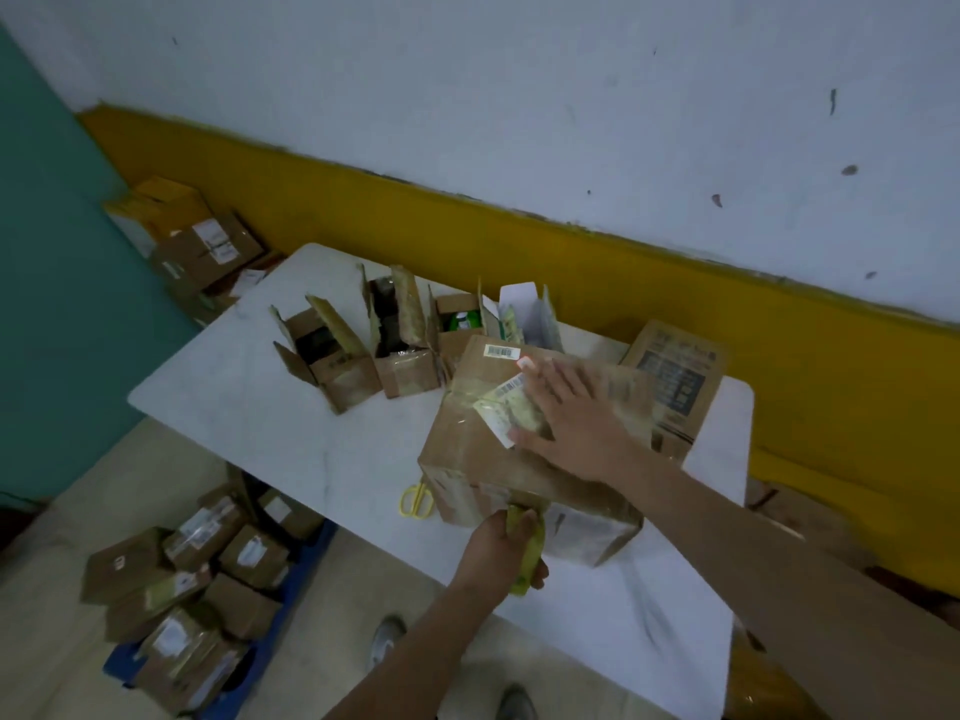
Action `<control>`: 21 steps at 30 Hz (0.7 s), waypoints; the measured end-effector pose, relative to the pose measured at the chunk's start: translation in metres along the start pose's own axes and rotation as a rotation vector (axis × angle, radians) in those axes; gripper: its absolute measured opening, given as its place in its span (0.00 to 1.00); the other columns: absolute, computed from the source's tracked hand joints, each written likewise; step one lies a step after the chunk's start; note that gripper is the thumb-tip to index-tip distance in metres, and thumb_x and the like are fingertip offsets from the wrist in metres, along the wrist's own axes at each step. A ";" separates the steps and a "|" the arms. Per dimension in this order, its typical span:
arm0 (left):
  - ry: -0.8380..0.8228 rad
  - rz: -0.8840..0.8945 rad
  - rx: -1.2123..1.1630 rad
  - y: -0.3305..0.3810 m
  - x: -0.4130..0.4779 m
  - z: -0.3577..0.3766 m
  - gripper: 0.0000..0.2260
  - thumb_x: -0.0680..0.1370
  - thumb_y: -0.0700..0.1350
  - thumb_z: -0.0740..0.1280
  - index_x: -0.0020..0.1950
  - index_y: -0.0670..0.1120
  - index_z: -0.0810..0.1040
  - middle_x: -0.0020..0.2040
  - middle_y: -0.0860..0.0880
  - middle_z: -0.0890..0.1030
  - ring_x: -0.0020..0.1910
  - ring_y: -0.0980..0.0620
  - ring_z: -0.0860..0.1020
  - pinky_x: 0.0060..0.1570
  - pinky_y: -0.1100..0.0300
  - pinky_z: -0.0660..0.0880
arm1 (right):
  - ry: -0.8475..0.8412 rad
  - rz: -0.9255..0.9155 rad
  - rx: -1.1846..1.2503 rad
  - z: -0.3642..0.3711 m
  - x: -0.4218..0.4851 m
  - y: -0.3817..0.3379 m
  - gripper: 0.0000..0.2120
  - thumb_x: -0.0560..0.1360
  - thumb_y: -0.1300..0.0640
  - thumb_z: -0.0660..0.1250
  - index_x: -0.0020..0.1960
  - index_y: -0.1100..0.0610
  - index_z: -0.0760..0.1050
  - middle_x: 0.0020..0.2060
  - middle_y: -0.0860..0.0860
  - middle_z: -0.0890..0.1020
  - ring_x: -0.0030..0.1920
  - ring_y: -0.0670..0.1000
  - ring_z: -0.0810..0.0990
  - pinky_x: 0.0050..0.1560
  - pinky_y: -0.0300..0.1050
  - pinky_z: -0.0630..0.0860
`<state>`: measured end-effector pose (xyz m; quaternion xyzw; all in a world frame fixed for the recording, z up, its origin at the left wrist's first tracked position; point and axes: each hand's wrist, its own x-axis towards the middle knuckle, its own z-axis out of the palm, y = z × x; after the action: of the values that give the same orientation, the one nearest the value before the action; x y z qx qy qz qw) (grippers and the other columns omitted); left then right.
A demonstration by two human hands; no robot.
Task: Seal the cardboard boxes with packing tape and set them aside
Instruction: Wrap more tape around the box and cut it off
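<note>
Left hand tight around tape roll; right hand flat, fingers spread, on cardboard box

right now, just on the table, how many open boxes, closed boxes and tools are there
open boxes: 4
closed boxes: 2
scissors: 1
tape roll: 1
total: 8

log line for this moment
taping box; left hand grips tape at box edge; right hand flat on box top; scissors on table
</note>
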<state>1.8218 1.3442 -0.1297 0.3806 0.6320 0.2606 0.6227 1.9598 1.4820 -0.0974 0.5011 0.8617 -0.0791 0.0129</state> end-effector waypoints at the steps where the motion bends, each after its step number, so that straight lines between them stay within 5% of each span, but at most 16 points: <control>1: 0.012 -0.009 0.015 0.001 -0.001 0.000 0.14 0.83 0.53 0.58 0.53 0.43 0.75 0.33 0.44 0.82 0.30 0.49 0.80 0.34 0.57 0.76 | -0.053 -0.076 -0.025 0.000 -0.017 -0.008 0.49 0.68 0.23 0.29 0.80 0.53 0.37 0.79 0.53 0.39 0.79 0.56 0.38 0.77 0.59 0.38; 5: 0.038 -0.032 0.075 0.001 -0.004 0.001 0.11 0.82 0.53 0.57 0.52 0.47 0.74 0.35 0.44 0.82 0.30 0.49 0.80 0.32 0.59 0.73 | -0.078 -0.109 -0.144 0.018 -0.039 -0.019 0.50 0.71 0.22 0.39 0.80 0.55 0.36 0.78 0.56 0.35 0.78 0.58 0.34 0.77 0.61 0.40; 9: 0.123 -0.005 0.127 0.001 -0.003 0.010 0.14 0.84 0.53 0.54 0.54 0.44 0.73 0.37 0.43 0.82 0.30 0.50 0.79 0.31 0.60 0.73 | -0.050 -0.062 -0.200 0.029 -0.037 -0.032 0.46 0.73 0.30 0.45 0.76 0.63 0.60 0.75 0.64 0.62 0.75 0.67 0.60 0.69 0.69 0.63; 11: 0.089 -0.027 0.100 -0.001 -0.001 0.010 0.14 0.84 0.53 0.55 0.56 0.44 0.71 0.42 0.43 0.82 0.33 0.51 0.80 0.33 0.60 0.75 | -0.084 -0.054 -0.198 0.035 -0.039 -0.032 0.45 0.73 0.30 0.45 0.75 0.64 0.61 0.73 0.65 0.65 0.73 0.68 0.63 0.68 0.69 0.65; 14: 0.067 -0.029 0.264 -0.004 0.001 -0.008 0.17 0.81 0.56 0.60 0.64 0.46 0.68 0.55 0.48 0.78 0.48 0.51 0.78 0.47 0.61 0.74 | -0.074 -0.141 -0.160 0.030 -0.043 -0.023 0.52 0.71 0.23 0.44 0.79 0.61 0.42 0.78 0.62 0.46 0.78 0.64 0.42 0.76 0.65 0.49; 16: 0.263 0.014 0.218 -0.007 -0.004 -0.025 0.26 0.77 0.55 0.69 0.68 0.43 0.64 0.55 0.48 0.76 0.47 0.53 0.77 0.44 0.63 0.75 | -0.074 -0.152 -0.107 0.015 -0.050 -0.019 0.54 0.69 0.21 0.46 0.78 0.56 0.32 0.77 0.58 0.34 0.77 0.59 0.32 0.76 0.63 0.41; 19: 0.626 0.140 0.190 -0.009 -0.005 -0.049 0.43 0.67 0.57 0.77 0.74 0.44 0.60 0.67 0.44 0.69 0.62 0.48 0.72 0.60 0.52 0.74 | 0.114 0.000 0.046 -0.002 -0.071 -0.009 0.58 0.65 0.19 0.53 0.76 0.48 0.26 0.76 0.55 0.30 0.76 0.56 0.28 0.76 0.62 0.37; 21: 0.592 0.174 0.219 -0.006 0.006 -0.061 0.55 0.63 0.59 0.79 0.79 0.47 0.48 0.75 0.44 0.57 0.72 0.46 0.62 0.68 0.48 0.68 | 0.189 0.180 0.298 0.005 -0.092 -0.001 0.61 0.61 0.20 0.61 0.76 0.44 0.27 0.76 0.54 0.29 0.76 0.56 0.28 0.73 0.60 0.36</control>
<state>1.7609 1.3543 -0.1321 0.4056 0.7750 0.3430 0.3424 2.0042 1.4019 -0.0925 0.5778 0.7894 -0.1569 -0.1356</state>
